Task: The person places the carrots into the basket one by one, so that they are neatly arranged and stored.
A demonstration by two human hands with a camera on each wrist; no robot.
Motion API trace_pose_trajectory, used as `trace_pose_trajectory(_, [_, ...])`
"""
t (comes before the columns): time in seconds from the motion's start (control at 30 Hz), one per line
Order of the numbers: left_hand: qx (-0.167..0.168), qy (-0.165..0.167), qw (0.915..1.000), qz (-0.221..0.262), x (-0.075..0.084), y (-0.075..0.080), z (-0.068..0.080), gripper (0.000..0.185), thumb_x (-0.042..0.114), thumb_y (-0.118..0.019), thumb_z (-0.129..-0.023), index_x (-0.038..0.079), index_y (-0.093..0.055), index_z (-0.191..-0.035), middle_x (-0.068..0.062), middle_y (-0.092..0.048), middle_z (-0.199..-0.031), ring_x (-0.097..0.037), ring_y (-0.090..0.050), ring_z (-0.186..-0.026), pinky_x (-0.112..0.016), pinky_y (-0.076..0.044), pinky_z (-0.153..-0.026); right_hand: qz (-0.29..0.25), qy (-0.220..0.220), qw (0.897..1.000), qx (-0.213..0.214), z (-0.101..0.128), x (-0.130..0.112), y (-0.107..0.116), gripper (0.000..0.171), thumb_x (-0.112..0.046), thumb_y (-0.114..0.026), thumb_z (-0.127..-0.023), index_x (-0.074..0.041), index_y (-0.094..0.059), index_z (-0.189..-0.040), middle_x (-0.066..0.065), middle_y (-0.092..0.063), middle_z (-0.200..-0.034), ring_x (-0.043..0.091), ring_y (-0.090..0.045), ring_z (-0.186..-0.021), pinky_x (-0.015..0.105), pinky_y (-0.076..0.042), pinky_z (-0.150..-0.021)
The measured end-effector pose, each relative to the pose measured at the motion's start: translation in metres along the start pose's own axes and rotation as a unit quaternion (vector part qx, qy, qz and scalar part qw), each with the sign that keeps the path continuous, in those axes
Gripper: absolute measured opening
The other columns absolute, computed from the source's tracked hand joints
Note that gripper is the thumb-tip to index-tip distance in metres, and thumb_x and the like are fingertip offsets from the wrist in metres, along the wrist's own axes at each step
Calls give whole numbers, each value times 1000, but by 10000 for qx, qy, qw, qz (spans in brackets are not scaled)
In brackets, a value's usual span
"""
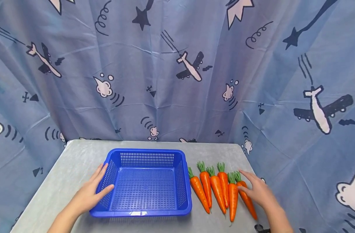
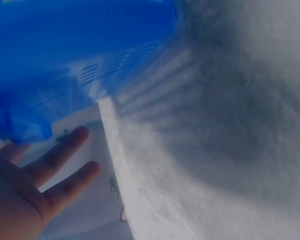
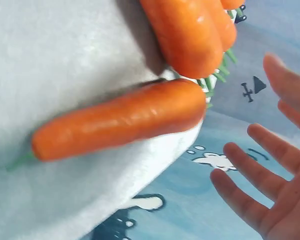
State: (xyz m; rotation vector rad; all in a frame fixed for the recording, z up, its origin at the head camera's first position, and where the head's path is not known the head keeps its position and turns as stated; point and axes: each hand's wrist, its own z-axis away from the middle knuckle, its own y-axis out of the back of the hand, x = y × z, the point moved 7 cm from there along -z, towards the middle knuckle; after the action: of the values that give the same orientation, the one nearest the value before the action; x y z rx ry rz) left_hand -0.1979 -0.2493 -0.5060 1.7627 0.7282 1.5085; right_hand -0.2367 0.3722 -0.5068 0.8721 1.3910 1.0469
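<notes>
Both hands lie released: left (image 1: 88, 194) against basket (image 1: 146, 212), right (image 1: 260, 192) over table-edge carrot (image 1: 247, 199).

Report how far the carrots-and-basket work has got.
Done: nothing moved so far; the blue basket is empty, and six carrots lie in a row on the table to its right. In hand: the left hand rests flat against the basket's left wall, and the right hand, fingers straight, is over the rightmost carrot without gripping it. Left: all six carrots.
</notes>
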Motion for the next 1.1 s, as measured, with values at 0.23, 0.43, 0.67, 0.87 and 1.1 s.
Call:
trace_pose_trajectory(0.23, [348,-599,9976,-91,3,-2,1,75,18,-64,-93,-2,-30,-156,-27,-25,-163,-55,-38,-139,-70,-41,-103,-6,-362,9990,-272,-12,15,-11,66,-32,-74,-90,-10,-51,-147,28,-49,-146,54,-46,-130,76,-42,-92])
trace_pose_trajectory(0.43, [312,-613,9976,-36,2,-6,0,83,3,-65,-83,-5,-27,-157,-25,-22,-164,-53,-34,-142,-34,-27,-122,-146,-406,9984,-369,-19,27,-18,66,-26,-74,-90,-3,-50,-146,35,-47,-144,55,-50,-125,70,-45,-96])
trace_pose_trajectory(0.67, [367,-652,9963,426,1,-12,0,86,-2,-60,-82,-5,-22,-158,-26,-17,-166,-58,-27,-142,6,0,-100,-325,-528,9959,-656,-27,36,-25,67,-17,-77,-87,1,-50,-145,36,-51,-140,50,-62,-111,64,-52,-91])
trace_pose_trajectory(0.87, [336,-600,9965,475,0,-12,-1,85,-2,-59,-83,-2,-21,-159,-24,-16,-167,-57,-26,-144,7,-1,-99,-350,-364,9952,-842,-29,35,-35,70,-9,-74,-86,-1,-45,-150,37,-52,-139,53,-57,-120,66,-48,-98])
trace_pose_trajectory(1.1, [270,-583,9962,580,-1,-11,0,85,-2,-59,-83,-4,-20,-159,-25,-13,-167,-57,-23,-145,6,1,-100,-274,-560,9903,-1245,-28,27,-45,66,-9,-71,-84,-3,-51,-146,36,-56,-135,55,-53,-124,69,-42,-101])
